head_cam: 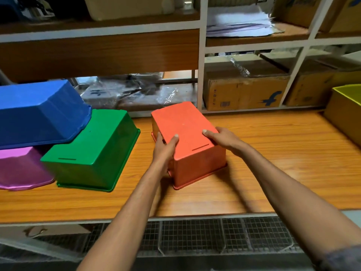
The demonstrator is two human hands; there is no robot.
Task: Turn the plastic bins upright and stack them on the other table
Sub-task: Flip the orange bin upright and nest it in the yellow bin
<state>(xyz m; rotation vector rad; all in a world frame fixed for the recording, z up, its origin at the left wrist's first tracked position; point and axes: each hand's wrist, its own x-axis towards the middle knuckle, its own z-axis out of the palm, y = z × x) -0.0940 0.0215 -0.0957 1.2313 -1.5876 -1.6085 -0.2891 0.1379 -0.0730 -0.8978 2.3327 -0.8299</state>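
Note:
An orange bin (187,133) lies upside down in the middle of the wooden table (273,153). My left hand (165,149) grips its left side and my right hand (224,139) grips its right side, thumbs on the upturned bottom. To the left, a green bin (93,149) also lies upside down. A blue bin (39,112) rests tilted on the green bin and on a pink bin (21,169), both inverted. A yellow bin (345,112) stands at the right edge, its opening facing up.
Shelves behind the table hold cardboard boxes (246,94), wrapped packages (132,94) and papers (238,22). A wire-mesh rack (195,235) runs below the table's front edge.

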